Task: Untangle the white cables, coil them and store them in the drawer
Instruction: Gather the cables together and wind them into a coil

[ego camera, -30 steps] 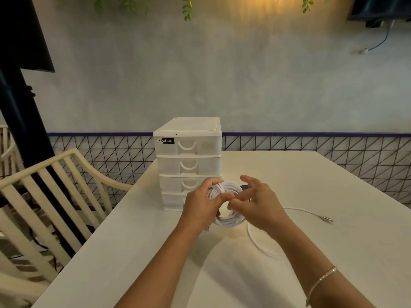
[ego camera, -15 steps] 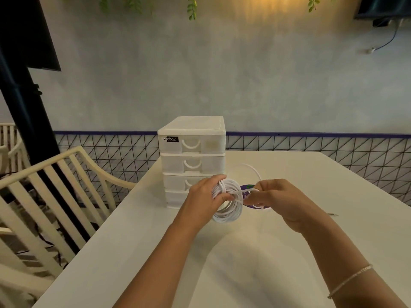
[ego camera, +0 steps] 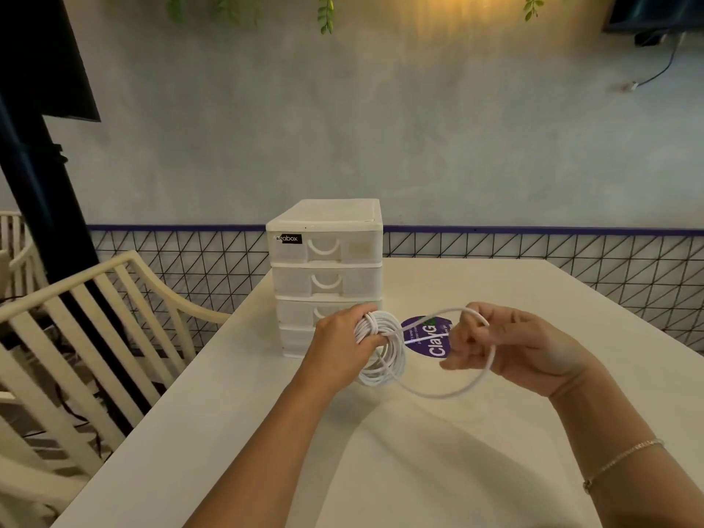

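Behind the hands, on the pale counter (ego camera: 438,470), stands a white four-drawer unit (ego camera: 325,261), every drawer closed; a purple round label (ego camera: 428,337) lies beside it, a slatted chair (ego camera: 87,337) at left. Held above the counter, the white cable (ego camera: 384,350) is mostly wound into a tight coil. The left hand (ego camera: 339,346) has a closed grip round that coil; the right hand (ego camera: 506,346) pinches one wide loose loop.

"abox" drawer label (ego camera: 288,238); "Clay" sticker (ego camera: 426,336)
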